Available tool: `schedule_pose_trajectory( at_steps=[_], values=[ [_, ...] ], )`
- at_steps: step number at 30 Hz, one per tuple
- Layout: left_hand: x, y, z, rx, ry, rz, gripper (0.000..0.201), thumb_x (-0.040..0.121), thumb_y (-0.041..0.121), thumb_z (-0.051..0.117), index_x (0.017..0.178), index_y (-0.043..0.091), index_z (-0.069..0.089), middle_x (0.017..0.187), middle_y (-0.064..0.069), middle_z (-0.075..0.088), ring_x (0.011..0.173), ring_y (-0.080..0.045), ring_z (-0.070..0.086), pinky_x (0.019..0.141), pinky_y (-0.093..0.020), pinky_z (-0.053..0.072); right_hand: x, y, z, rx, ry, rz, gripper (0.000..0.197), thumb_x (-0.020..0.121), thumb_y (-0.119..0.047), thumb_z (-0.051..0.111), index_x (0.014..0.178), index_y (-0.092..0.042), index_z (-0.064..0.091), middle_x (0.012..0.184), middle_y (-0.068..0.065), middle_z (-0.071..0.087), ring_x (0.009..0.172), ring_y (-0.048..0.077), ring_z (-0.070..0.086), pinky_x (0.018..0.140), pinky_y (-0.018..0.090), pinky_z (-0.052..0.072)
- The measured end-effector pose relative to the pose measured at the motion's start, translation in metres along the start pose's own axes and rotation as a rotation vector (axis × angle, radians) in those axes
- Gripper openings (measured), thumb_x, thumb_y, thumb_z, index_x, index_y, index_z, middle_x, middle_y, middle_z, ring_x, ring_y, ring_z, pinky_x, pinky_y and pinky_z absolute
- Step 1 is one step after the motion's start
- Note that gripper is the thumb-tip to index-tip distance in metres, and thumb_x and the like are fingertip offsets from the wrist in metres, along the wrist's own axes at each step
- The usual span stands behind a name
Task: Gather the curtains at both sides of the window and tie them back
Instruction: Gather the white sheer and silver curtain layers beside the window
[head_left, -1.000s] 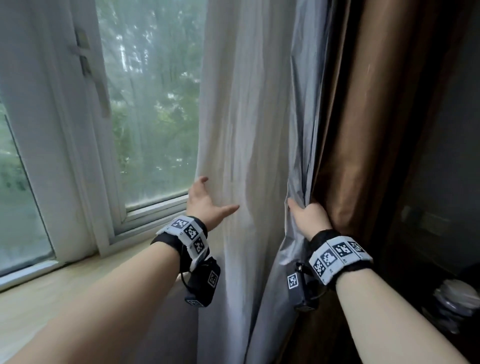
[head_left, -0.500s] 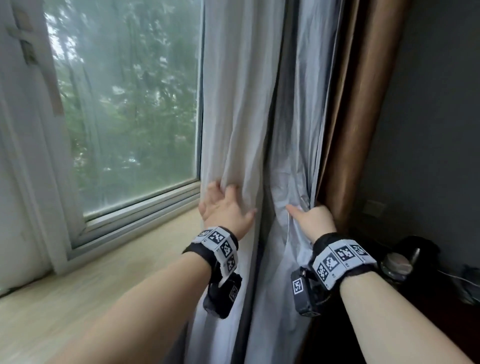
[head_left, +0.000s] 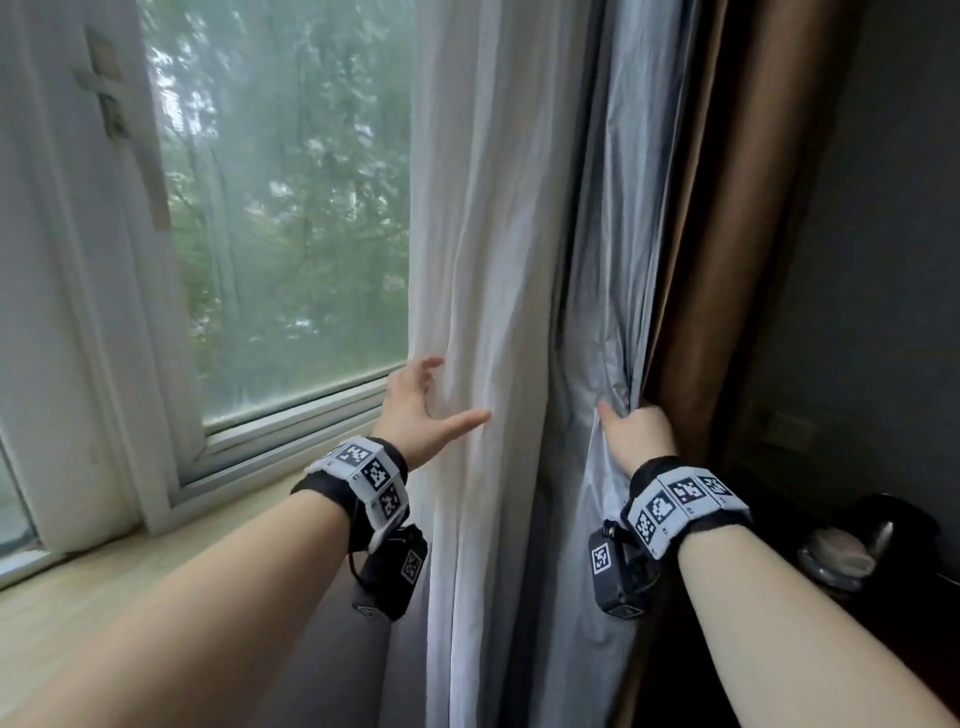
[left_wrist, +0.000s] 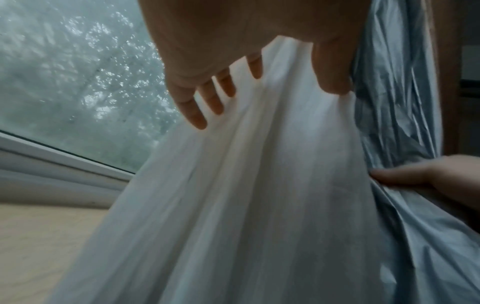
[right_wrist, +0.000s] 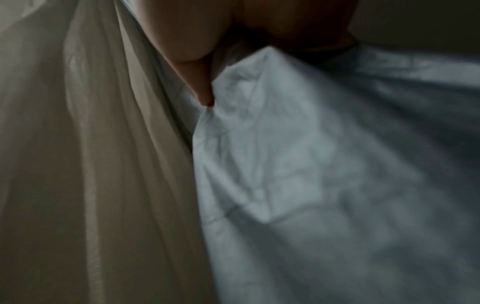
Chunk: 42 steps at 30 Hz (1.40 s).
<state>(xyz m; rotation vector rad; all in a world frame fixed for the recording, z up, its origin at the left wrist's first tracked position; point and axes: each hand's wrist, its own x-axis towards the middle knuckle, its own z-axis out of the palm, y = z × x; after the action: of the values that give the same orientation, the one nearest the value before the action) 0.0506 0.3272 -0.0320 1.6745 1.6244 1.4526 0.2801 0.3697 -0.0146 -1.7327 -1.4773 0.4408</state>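
A white sheer curtain (head_left: 483, 234) hangs beside the window. To its right is a thick curtain, grey-blue on its lining side (head_left: 618, 260) and brown on its face (head_left: 727, 234). My left hand (head_left: 457, 392) cups the sheer curtain's window-side edge: straight fingers spread behind it, thumb across the front. The left wrist view shows those spread fingers (left_wrist: 197, 115) against the white cloth (left_wrist: 259, 185). My right hand (head_left: 631, 423) grips a bunch of the grey lining at sill height. In the right wrist view its thumb (right_wrist: 202, 82) presses on the creased grey fold (right_wrist: 311, 164); its fingers are hidden.
The pale window sill (head_left: 130, 582) runs along the lower left under the white window frame (head_left: 291, 431). At the right, by the dark wall, a dark table holds a lidded jar (head_left: 836, 551) and a black kettle (head_left: 893, 519). A wall socket (head_left: 789, 431) sits above them.
My left hand was flat on the sheer curtain with fingers together; it now spreads round the curtain's window-side edge. My right hand keeps its grip on the grey lining.
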Motion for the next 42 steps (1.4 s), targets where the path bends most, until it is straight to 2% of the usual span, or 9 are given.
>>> schedule_pose_trajectory(
  at_steps=[3,7,10,14,20,24,33,39,42],
  values=[
    [0.003,0.007,0.009,0.187,-0.042,-0.042,0.086,0.066,0.052,0.075,0.129,0.009,0.036,0.131,-0.01,0.034,0.121,-0.026,0.04,0.107,-0.041,0.036,-0.003,-0.007,0.011,0.083,-0.023,0.005,0.042,0.09,-0.032,0.055,0.097,0.009,0.061,0.101,0.028,0.065,0.099,0.04,0.061,0.071,0.031,0.039],
    [0.012,0.012,0.021,0.27,-0.056,-0.053,0.04,0.084,0.039,0.062,0.105,0.006,0.052,0.134,-0.009,0.034,0.122,-0.023,0.04,0.107,-0.029,0.032,-0.001,-0.007,0.017,0.13,-0.029,0.005,0.03,0.089,-0.031,0.055,0.076,-0.004,0.058,0.088,0.022,0.064,0.093,0.038,0.062,0.068,0.029,0.037],
    [0.013,0.011,0.023,0.114,-0.025,0.09,0.025,0.092,0.022,0.051,0.07,0.015,0.043,0.106,-0.002,0.049,0.093,-0.013,0.047,0.087,-0.024,0.035,0.003,-0.003,0.016,0.144,-0.037,0.029,0.037,0.09,-0.037,0.053,0.077,-0.002,0.055,0.077,0.015,0.058,0.089,0.038,0.063,0.068,0.032,0.041],
    [-0.009,0.017,0.025,0.235,-0.154,0.201,0.015,0.096,0.022,0.044,0.089,0.011,0.038,0.067,0.006,0.038,0.065,-0.021,0.046,0.062,-0.028,0.033,-0.001,-0.003,0.002,0.203,-0.137,0.067,0.054,0.091,-0.052,0.044,0.105,-0.002,0.062,0.1,0.016,0.06,0.11,0.034,0.057,0.089,0.032,0.042],
    [-0.027,0.032,0.057,0.329,-0.421,0.28,0.025,0.093,0.01,0.044,0.116,0.007,0.054,0.111,-0.011,0.064,0.103,-0.027,0.059,0.081,-0.025,0.044,-0.021,-0.013,-0.013,0.521,-0.404,0.003,0.114,0.045,-0.088,0.058,0.135,-0.02,0.046,0.13,0.0,0.058,0.119,0.017,0.055,0.11,0.035,0.035],
    [-0.035,0.043,0.076,0.43,-0.555,0.365,0.028,0.092,0.005,0.04,0.109,0.013,0.06,0.11,-0.01,0.066,0.102,-0.028,0.059,0.084,-0.031,0.046,-0.034,-0.015,-0.027,0.574,-0.482,0.04,0.102,0.042,-0.07,0.066,0.118,-0.003,0.056,0.088,0.008,0.072,0.083,0.022,0.069,0.085,0.034,0.053],
    [-0.04,0.041,0.094,0.764,-0.779,0.492,0.034,0.088,0.002,0.043,0.118,0.013,0.055,0.116,-0.01,0.062,0.108,-0.03,0.057,0.08,-0.03,0.041,-0.022,-0.002,-0.031,0.13,0.03,0.073,0.038,0.087,-0.024,0.055,0.117,-0.001,0.058,0.118,0.018,0.063,0.11,0.034,0.058,0.09,0.033,0.044],
    [-0.028,0.024,0.057,0.446,-0.31,0.689,0.031,0.088,0.036,0.048,0.11,0.018,0.062,0.111,-0.004,0.062,0.104,-0.027,0.059,0.088,-0.036,0.048,-0.013,0.013,-0.042,0.099,0.105,0.117,0.047,0.096,-0.039,0.042,0.122,-0.001,0.053,0.121,0.021,0.059,0.113,0.035,0.054,0.09,0.033,0.041],
    [-0.017,0.022,0.039,0.343,0.035,0.39,0.056,0.078,0.047,0.065,0.12,0.014,0.047,0.129,-0.005,0.046,0.125,-0.023,0.041,0.107,-0.037,0.033,-0.017,0.018,-0.041,0.203,0.021,0.044,0.068,0.081,-0.054,0.059,0.124,-0.002,0.051,0.112,0.01,0.062,0.106,0.027,0.059,0.085,0.027,0.043]
  ],
)
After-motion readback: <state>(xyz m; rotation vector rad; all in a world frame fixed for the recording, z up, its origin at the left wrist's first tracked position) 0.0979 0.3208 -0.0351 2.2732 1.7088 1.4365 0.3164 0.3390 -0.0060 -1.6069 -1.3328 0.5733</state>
